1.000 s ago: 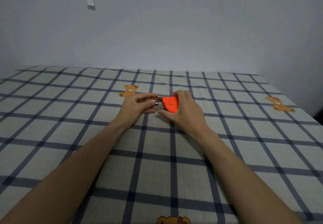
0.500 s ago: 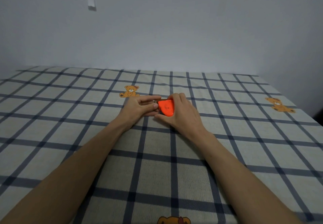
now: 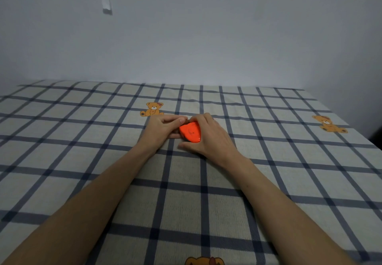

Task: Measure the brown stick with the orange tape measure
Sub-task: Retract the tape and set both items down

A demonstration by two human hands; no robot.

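Note:
The orange tape measure [image 3: 190,132] sits mid-bed, tilted up on its edge, with my right hand [image 3: 208,138] wrapped around its right side and thumb under it. My left hand [image 3: 163,129] is pressed against the case's left edge, fingers pinched together where the tape comes out. A thin dark sliver [image 3: 187,122] shows between my left fingertip and the case; I cannot tell whether it is the brown stick. No stick is clearly visible; the hands hide what lies under them.
The hands rest on a checked bedsheet [image 3: 186,192] with bear prints [image 3: 152,109], one at the right [image 3: 328,123]. A plain wall rises behind the bed. The bed's right edge falls off near a dark gap [image 3: 375,138].
A short grey length of tape stretched between the hands a second ago. The hands have since closed together, the case sliding left until it touches my left fingers, and no tape shows.

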